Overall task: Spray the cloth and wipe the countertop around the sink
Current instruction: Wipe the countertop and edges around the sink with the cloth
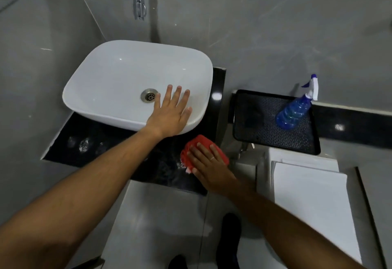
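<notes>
On the black countertop (118, 149) just right of the sink (127, 73), the right hand (209, 162) presses the red cloth (197, 143) with fingers together, while the left hand (171, 111), fingers spread, braces the rim; wet streaks could let the cloth slip off the front edge.

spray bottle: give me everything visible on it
The spray bottle has a clear, ribbed, plastic-looking body filled with blue liquid, topped by a white trigger head with a blue nozzle tip and blue trigger. It stands on the black perforated tray, in its far right corner near the grey wall; the wide-angle view makes it look tilted. Nothing else touches it: the right hand presses the red cloth on the black countertop, and the left hand rests on the sink rim.
</notes>
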